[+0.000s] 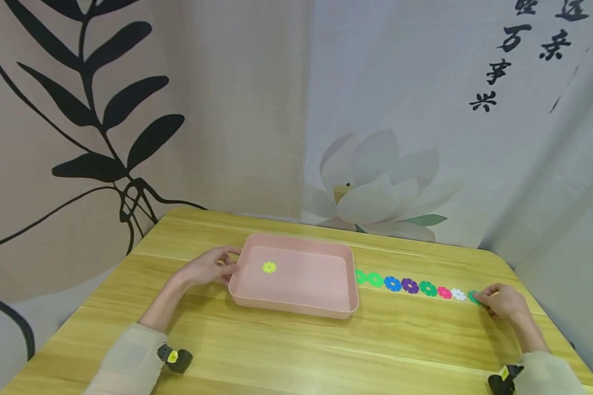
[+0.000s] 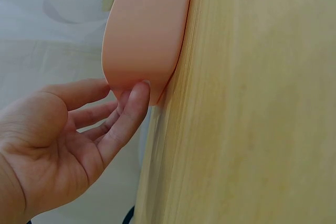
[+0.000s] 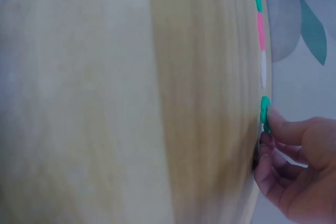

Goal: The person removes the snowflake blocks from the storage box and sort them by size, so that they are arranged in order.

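Note:
A pink rectangular tray [image 1: 296,274] lies on the wooden table. My left hand [image 1: 208,267] holds its left end; in the left wrist view the thumb touches the rim and other fingers bear on the outer wall [image 2: 139,51]. Inside the tray, toward the left, lies a yellow flower-shaped disc [image 1: 269,267]. Far to the right, my right hand [image 1: 505,303] pinches a green flower-shaped disc [image 3: 265,109] between thumb and fingers. It is at the right end of a row of discs, just beside a white disc [image 1: 458,294].
Leftward from the white one run pink [image 1: 444,292], dark green [image 1: 428,289], purple [image 1: 410,286], blue [image 1: 392,283] and light green discs [image 1: 375,280], the last by the tray's right wall. A printed curtain [image 1: 247,109] hangs behind the table [image 1: 326,351].

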The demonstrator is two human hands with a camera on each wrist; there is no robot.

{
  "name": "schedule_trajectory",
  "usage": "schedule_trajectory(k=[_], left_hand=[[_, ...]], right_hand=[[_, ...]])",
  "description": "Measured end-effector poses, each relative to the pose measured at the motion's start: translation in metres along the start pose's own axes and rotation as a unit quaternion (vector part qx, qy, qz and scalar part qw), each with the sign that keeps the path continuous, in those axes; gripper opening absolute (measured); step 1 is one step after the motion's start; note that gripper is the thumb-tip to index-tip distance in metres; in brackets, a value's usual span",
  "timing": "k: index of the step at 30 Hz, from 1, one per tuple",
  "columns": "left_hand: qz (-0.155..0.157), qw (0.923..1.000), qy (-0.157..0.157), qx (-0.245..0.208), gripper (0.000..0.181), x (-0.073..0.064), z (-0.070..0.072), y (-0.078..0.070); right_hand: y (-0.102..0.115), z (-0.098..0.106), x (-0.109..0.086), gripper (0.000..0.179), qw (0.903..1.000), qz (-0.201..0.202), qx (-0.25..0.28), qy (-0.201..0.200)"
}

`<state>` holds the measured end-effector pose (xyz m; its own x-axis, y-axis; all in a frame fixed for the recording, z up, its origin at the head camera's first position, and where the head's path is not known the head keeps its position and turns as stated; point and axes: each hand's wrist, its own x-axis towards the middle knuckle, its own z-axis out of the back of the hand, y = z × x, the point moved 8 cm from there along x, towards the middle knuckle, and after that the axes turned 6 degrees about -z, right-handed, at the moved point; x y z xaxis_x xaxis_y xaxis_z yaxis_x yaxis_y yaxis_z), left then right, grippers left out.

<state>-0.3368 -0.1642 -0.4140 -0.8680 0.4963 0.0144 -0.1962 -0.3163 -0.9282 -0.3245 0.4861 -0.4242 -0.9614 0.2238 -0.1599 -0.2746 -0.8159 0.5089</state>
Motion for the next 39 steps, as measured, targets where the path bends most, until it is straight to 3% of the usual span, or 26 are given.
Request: schedule_trajectory(k=[6, 14, 18, 27, 39], left_hand=[[0.004, 1.0000, -0.003, 0.002, 0.050, 0.000, 0.001, 0.003], [0.001, 1.0000, -0.002, 0.000, 0.049, 0.001, 0.000, 0.004], [-0.001, 1.0000, -0.001, -0.002, 0.050, 0.000, 0.000, 0.003], [0.000, 0.9999, 0.002, -0.016, 0.050, 0.000, 0.000, 0.004], [0.007, 1.0000, -0.005, -0.002, 0.048, 0.001, 0.001, 0.005]], right_hand=[[-0.002, -0.001, 0.004, 0.040, 0.9998, 0.004, -0.006, -0.021], [-0.005, -0.001, 0.004, 0.039, 0.9992, 0.007, 0.027, -0.028], [0.006, 0.001, 0.002, 0.040, 0.9990, 0.024, 0.006, -0.038], [0.055, -0.008, -0.007, 0.034, 0.9953, 0.076, 0.001, -0.060], [0.143, -0.041, -0.026, 0.033, 0.9861, 0.154, 0.057, -0.025]])
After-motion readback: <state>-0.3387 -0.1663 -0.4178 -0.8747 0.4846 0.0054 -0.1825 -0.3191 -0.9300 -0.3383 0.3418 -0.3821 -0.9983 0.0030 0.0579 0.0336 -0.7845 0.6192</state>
